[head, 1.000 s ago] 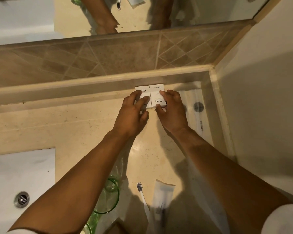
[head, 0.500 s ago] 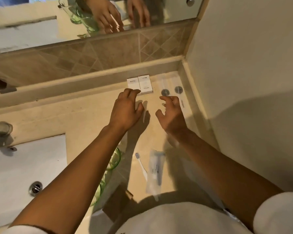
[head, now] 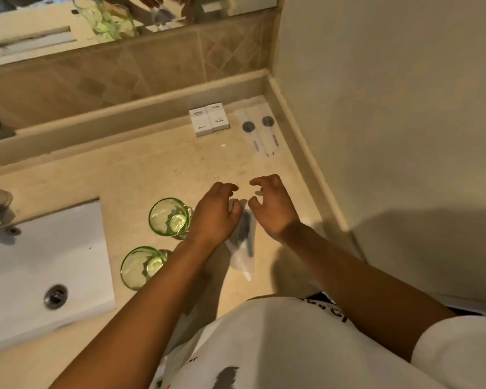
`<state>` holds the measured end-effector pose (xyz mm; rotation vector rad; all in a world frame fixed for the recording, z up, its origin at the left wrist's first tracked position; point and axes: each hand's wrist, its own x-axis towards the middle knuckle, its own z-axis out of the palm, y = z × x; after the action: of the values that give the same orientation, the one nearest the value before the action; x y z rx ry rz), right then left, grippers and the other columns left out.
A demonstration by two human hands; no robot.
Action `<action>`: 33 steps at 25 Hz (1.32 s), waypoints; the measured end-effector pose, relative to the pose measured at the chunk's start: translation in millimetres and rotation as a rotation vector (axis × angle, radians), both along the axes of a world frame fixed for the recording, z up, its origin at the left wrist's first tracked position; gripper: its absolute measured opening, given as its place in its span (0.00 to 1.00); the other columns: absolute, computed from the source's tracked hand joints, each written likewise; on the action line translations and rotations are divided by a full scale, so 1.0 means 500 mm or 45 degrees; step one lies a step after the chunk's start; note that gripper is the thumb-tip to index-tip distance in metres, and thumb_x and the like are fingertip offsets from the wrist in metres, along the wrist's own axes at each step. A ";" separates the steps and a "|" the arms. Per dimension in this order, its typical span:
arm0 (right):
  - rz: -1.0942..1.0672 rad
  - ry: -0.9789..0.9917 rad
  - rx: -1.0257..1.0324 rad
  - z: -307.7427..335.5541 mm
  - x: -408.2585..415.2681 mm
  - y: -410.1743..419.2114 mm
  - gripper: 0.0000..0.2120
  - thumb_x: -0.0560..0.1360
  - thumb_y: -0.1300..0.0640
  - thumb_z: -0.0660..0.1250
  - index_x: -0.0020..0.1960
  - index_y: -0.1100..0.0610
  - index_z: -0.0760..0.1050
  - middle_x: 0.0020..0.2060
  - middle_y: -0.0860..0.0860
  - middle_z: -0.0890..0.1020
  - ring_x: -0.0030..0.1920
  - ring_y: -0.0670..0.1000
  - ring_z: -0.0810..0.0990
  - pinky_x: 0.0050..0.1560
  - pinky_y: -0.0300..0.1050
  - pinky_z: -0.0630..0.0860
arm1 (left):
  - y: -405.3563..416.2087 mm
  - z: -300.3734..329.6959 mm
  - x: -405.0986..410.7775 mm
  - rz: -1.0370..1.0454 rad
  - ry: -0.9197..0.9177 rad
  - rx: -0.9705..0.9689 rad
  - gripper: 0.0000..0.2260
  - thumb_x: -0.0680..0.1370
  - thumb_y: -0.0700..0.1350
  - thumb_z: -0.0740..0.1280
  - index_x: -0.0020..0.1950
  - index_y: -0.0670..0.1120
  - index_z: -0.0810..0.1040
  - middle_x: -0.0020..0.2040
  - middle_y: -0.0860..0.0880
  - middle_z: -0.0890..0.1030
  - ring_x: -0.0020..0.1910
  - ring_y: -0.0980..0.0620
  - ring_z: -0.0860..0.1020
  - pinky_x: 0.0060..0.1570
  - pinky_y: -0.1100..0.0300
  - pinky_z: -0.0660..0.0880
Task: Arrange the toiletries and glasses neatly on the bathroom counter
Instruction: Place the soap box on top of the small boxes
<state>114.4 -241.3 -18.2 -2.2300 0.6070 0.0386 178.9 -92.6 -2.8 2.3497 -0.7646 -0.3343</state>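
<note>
the person wears a white short-sleeved shirt [head: 306,346] with dark printed markings. a little red print shows near its lower edge. both forearms are bare.

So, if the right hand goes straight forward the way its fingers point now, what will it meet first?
Probably bare counter first. The right hand points up and slightly left, toward the back ledge. Beyond the open stretch, the two white boxes lie nearest that line; the clear sachets sit a little to its right. Depth is unclear, so take this as a guess.

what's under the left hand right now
A clear packet with something dark inside lies on the counter under the left hand. Its far end is covered by the hand, so a grip cannot be confirmed.
</note>
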 end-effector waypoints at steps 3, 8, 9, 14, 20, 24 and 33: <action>0.010 0.042 -0.020 -0.020 -0.036 0.037 0.16 0.77 0.61 0.66 0.64 0.57 0.76 0.62 0.57 0.74 0.60 0.57 0.79 0.63 0.56 0.76 | 0.059 -0.014 -0.053 0.037 0.051 0.012 0.13 0.79 0.40 0.66 0.63 0.41 0.79 0.57 0.41 0.80 0.50 0.41 0.81 0.49 0.51 0.76; 0.264 0.101 -0.035 -0.036 -0.080 0.114 0.12 0.77 0.61 0.66 0.60 0.60 0.79 0.56 0.58 0.79 0.55 0.58 0.80 0.59 0.43 0.73 | 0.161 -0.044 -0.141 0.283 0.131 0.034 0.10 0.81 0.45 0.66 0.60 0.45 0.80 0.54 0.44 0.82 0.49 0.45 0.80 0.47 0.53 0.74; 0.361 0.114 -0.006 -0.039 -0.083 0.135 0.11 0.77 0.62 0.66 0.59 0.61 0.79 0.55 0.58 0.80 0.55 0.57 0.80 0.56 0.41 0.72 | 0.186 -0.051 -0.159 0.348 0.168 0.049 0.09 0.81 0.45 0.67 0.59 0.45 0.81 0.53 0.45 0.83 0.49 0.46 0.80 0.47 0.55 0.73; 0.735 0.228 0.012 -0.052 -0.064 0.218 0.15 0.76 0.61 0.67 0.62 0.60 0.78 0.56 0.57 0.80 0.53 0.53 0.80 0.50 0.37 0.68 | 0.293 -0.072 -0.237 0.659 0.347 0.030 0.03 0.78 0.42 0.68 0.48 0.46 0.81 0.43 0.47 0.84 0.42 0.46 0.80 0.43 0.51 0.76; 0.965 0.396 -0.149 -0.073 -0.036 0.264 0.21 0.77 0.54 0.66 0.69 0.57 0.73 0.59 0.56 0.77 0.54 0.52 0.77 0.55 0.44 0.71 | 0.345 -0.087 -0.285 1.187 0.360 0.040 0.06 0.77 0.43 0.69 0.51 0.43 0.78 0.46 0.45 0.81 0.43 0.46 0.78 0.42 0.54 0.72; 0.983 0.477 -0.220 -0.080 -0.037 0.270 0.23 0.78 0.52 0.65 0.71 0.56 0.71 0.62 0.56 0.76 0.59 0.56 0.77 0.61 0.49 0.72 | 0.349 -0.102 -0.297 1.325 0.424 -0.014 0.09 0.75 0.44 0.70 0.54 0.44 0.78 0.47 0.46 0.79 0.45 0.48 0.76 0.42 0.56 0.68; 1.067 0.500 -0.156 -0.079 -0.039 0.268 0.23 0.78 0.53 0.65 0.70 0.58 0.71 0.61 0.59 0.77 0.58 0.57 0.75 0.55 0.47 0.71 | 0.314 -0.100 -0.298 1.306 0.612 -0.056 0.10 0.74 0.43 0.69 0.55 0.46 0.79 0.44 0.48 0.81 0.44 0.48 0.79 0.44 0.54 0.75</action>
<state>95.0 -107.3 -57.8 -2.4595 -0.1758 0.8937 29.7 64.4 -52.7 2.1582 0.6494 -0.3762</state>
